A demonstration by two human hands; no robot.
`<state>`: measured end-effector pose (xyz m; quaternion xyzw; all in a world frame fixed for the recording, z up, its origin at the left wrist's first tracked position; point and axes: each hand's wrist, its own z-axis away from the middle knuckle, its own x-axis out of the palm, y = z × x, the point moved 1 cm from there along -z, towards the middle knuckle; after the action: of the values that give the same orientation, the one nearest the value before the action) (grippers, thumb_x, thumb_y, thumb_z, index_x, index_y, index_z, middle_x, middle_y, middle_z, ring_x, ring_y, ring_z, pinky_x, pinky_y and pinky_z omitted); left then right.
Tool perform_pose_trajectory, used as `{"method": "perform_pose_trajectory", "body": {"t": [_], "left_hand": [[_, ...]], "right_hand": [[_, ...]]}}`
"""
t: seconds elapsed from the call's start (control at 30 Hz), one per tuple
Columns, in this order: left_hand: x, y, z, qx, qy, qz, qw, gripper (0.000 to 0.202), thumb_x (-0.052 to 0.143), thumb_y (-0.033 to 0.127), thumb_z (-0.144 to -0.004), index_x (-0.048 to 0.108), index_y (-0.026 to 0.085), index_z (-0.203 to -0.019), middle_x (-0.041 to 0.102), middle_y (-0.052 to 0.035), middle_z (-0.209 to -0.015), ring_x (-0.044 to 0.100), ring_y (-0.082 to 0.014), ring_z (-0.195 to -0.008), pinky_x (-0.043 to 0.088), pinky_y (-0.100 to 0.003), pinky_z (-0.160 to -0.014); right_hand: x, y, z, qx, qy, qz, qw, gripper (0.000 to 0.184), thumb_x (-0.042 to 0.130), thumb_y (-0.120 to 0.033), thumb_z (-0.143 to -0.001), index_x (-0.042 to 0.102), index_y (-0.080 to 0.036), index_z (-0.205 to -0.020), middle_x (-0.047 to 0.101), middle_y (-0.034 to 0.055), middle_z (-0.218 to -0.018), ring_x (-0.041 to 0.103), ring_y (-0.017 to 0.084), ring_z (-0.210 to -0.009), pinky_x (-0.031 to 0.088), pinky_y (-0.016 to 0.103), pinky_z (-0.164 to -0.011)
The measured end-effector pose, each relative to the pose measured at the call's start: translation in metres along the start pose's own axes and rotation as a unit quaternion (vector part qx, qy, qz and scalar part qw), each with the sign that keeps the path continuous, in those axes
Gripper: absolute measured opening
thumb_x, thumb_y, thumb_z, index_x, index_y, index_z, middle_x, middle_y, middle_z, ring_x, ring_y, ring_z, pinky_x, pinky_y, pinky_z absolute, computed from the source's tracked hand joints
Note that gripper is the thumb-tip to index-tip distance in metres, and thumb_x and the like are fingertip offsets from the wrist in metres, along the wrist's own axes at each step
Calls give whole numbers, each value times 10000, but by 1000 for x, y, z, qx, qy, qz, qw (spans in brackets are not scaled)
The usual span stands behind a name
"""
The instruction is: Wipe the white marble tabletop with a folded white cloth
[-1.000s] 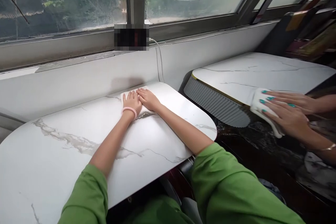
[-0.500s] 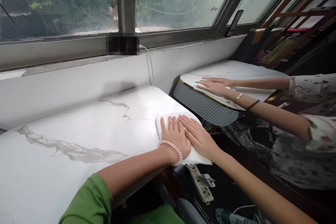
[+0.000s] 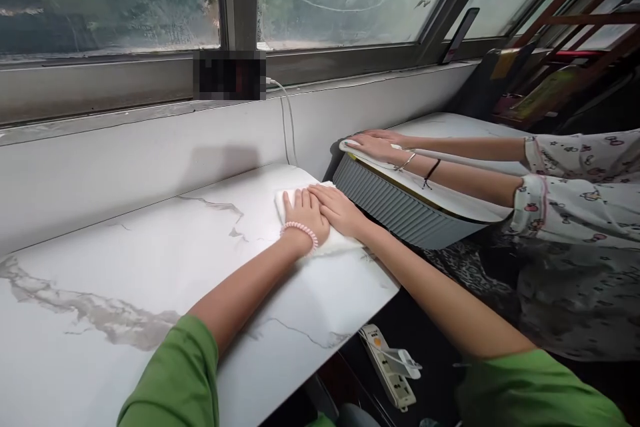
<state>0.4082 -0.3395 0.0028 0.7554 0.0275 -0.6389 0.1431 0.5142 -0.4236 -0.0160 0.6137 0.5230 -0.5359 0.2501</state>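
Note:
A folded white cloth (image 3: pixel 341 244) lies on the white marble-patterned tabletop (image 3: pixel 165 247), near its right end. Flat on the cloth rests my left hand (image 3: pixel 309 219), fingers stretched out, with a pink coiled band (image 3: pixel 301 229) at the wrist. My right hand (image 3: pixel 343 212) presses flat beside it, its fingertips close against the left hand's fingers. Both palms hide the middle of the cloth; its edges show around them.
On the right, another person's hands (image 3: pixel 374 145) press a white cloth on a second marble-patterned table (image 3: pixel 450 123) with ribbed grey sides. A power strip (image 3: pixel 387 368) lies below my table's edge. A white cable (image 3: pixel 287 123) hangs from the sill; a phone (image 3: pixel 461 35) leans at the window.
Both my hands and the cloth have slid away from me and slightly left, toward the wall. The other person's hands have also moved toward the far-left corner of their table.

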Motion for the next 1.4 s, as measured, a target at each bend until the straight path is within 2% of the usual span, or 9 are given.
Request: {"method": "perform_pose_trajectory", "body": {"t": [0.3, 0.43, 0.57, 0.8, 0.97, 1.07, 1.17, 1.27, 1.4], "left_hand": [[1, -72, -75, -35, 42, 6, 998, 495, 287, 239, -895, 413, 103, -1353, 400, -115, -1437, 296, -245, -1341, 95, -486, -1148], [1, -84, -90, -49, 46, 1, 998, 475, 284, 243, -895, 438, 146, -1334, 438, -81, -1413, 328, -212, -1321, 119, -458, -1150], [1, -83, -86, -55, 26, -14, 998, 523, 245, 260, -912, 374, 100, -1392, 363, -83, -1471, 274, -209, -1361, 91, -468, -1158], [1, -61, -45, -42, -11, -31, 999, 565, 215, 290, -930, 284, 66, -1444, 262, -104, -1517, 196, -234, -1402, 62, -501, -1152], [-2, -21, 10, 54, -37, -22, 998, 556, 225, 297, -938, 282, 72, -1443, 276, -105, -1511, 228, -236, -1392, 75, -509, -1143], [-4, 7, 53, 107, -31, -19, 994, 560, 235, 322, -941, 306, 54, -1428, 291, -116, -1504, 245, -264, -1381, 108, -533, -1129], [-6, 25, 90, 134, -12, -22, 991, 555, 261, 329, -939, 338, 41, -1408, 323, -133, -1486, 265, -285, -1369, 141, -543, -1116], [-10, 28, 111, 140, -2, -19, 990, 552, 274, 323, -939, 341, 32, -1404, 335, -137, -1480, 273, -287, -1365, 147, -535, -1118], [-17, 15, 122, 125, -12, -12, 992, 561, 274, 325, -942, 326, 22, -1412, 323, -133, -1485, 270, -276, -1370, 140, -516, -1132]], "right_hand": [[27, 15, -105, -2, 28, -26, 999, 479, 287, -260, -885, 525, -120, -1276, 539, 104, -1336, 457, 220, -1250, 312, 389, -1078], [33, 23, -124, 4, 43, -34, 998, 466, 325, -267, -860, 557, -132, -1241, 571, 106, -1299, 495, 241, -1210, 355, 409, -1048], [39, 28, -122, -4, 54, -46, 997, 479, 334, -304, -861, 558, -130, -1246, 562, 116, -1311, 488, 248, -1228, 347, 416, -1060], [35, 10, -76, 3, 42, -52, 998, 491, 330, -331, -867, 523, -155, -1282, 524, 114, -1356, 440, 253, -1283, 316, 482, -1078], [15, -23, 15, 62, 63, -3, 996, 499, 259, -358, -910, 492, -163, -1306, 506, 122, -1372, 423, 255, -1300, 309, 497, -1078], [4, -44, 77, 79, 74, 17, 994, 506, 231, -377, -934, 449, -179, -1344, 485, 117, -1391, 417, 249, -1305, 307, 503, -1081], [-1, -64, 119, 80, 82, 35, 993, 512, 212, -372, -946, 425, -172, -1365, 483, 119, -1392, 400, 247, -1318, 300, 496, -1090], [-2, -80, 131, 83, 69, 49, 993, 517, 203, -359, -949, 421, -153, -1370, 477, 128, -1393, 388, 254, -1324, 290, 501, -1096], [0, -95, 119, 83, 41, 49, 995, 509, 199, -333, -949, 410, -162, -1380, 475, 122, -1397, 384, 255, -1326, 303, 516, -1084]]}}
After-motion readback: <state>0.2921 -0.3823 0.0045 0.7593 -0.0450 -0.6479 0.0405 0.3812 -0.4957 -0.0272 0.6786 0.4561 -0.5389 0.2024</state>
